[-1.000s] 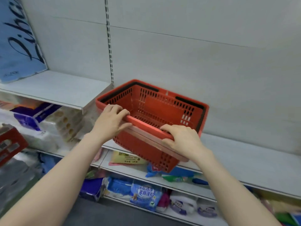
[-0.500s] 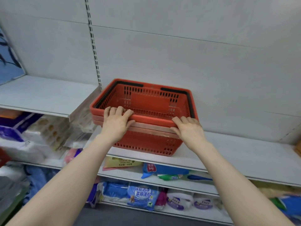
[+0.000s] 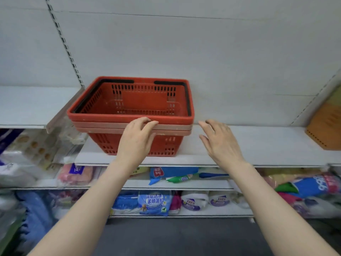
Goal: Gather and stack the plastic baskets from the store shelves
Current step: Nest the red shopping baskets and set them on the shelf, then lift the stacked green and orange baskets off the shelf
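A stack of red plastic baskets, three rims nested one over another, stands on the white shelf against the back wall. Black handles lie folded along the top rim. My left hand hovers at the front rim with fingertips just touching it and fingers loosely spread. To the right of the stack, my right hand is off the baskets, fingers apart, holding nothing.
An orange-brown perforated item sits at the shelf's far right. A higher white shelf juts out at left. Lower shelves hold packaged tissue and detergent bags. Dark floor lies below.
The baskets were set down on the shelf, stacked level. Both hands have let go of the front rim, the right hand drawing off to the right. The view shifted right.
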Demonstrator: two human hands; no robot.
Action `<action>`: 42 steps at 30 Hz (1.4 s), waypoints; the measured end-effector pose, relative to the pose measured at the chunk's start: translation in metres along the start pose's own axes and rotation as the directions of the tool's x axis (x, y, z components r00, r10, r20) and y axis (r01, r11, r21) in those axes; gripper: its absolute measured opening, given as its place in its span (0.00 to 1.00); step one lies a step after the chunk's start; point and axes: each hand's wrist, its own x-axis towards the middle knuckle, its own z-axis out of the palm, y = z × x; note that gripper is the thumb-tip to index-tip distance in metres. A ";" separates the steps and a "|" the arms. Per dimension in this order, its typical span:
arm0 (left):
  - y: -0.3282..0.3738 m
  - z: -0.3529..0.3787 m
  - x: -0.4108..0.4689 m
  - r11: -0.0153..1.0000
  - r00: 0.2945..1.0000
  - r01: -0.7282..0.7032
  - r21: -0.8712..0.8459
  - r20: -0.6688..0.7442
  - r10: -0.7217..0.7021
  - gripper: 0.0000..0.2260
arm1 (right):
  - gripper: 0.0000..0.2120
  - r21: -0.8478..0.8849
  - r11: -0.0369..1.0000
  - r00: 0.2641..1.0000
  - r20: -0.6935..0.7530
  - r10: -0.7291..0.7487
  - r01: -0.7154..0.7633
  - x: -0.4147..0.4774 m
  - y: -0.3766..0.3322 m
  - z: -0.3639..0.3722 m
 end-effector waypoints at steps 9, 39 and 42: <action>0.234 0.107 0.025 0.955 0.990 -0.030 -0.294 0.126 0.070 0.12 | 0.23 -0.014 0.944 0.943 0.045 0.330 -0.330 -0.149 0.174 -0.045; 0.664 0.472 0.258 0.750 0.900 0.199 -0.631 0.421 0.116 0.42 | 0.32 0.279 0.368 0.413 0.121 0.903 -0.887 -0.218 0.776 -0.081; 0.674 0.481 0.255 0.722 0.940 0.207 -0.660 0.339 0.041 0.40 | 0.35 0.394 0.355 0.449 0.176 0.876 -0.847 -0.223 0.807 -0.067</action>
